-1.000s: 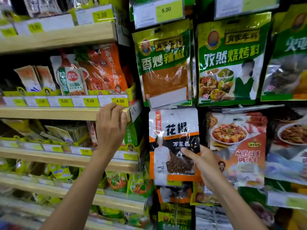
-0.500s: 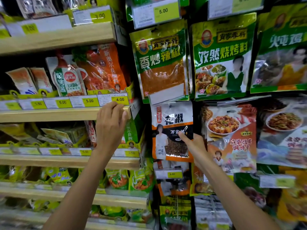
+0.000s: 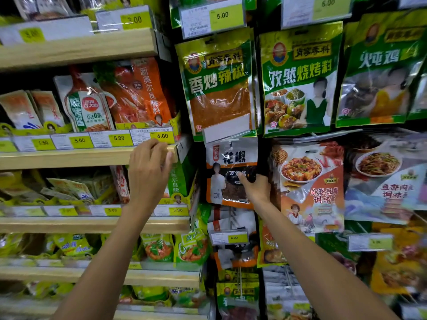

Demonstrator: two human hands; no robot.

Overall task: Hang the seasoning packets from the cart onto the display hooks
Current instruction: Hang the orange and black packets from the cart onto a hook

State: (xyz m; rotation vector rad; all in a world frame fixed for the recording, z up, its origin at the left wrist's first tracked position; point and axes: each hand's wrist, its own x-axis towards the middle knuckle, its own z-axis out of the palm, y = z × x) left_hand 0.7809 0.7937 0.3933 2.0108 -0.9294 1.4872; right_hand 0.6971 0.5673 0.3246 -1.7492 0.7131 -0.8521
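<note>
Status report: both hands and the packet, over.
Left hand grips shelf edge. Right hand holds peppercorn packet. Green chili packet overlaps its top; hook hidden.

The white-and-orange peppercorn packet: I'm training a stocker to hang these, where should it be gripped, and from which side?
Probably the lower right edge of the peppercorn packet, pinched from the right, thumb in front, as the right hand does. The pouch is flat and upright, and its top, tucked under the green chili packet, must stay free for hanging. The left hand grips the shelf edge.

Glossy crinkled plastic seasoning packet (image 3: 231,172); pale matt wooden shelf (image 3: 76,158) edge.
</note>
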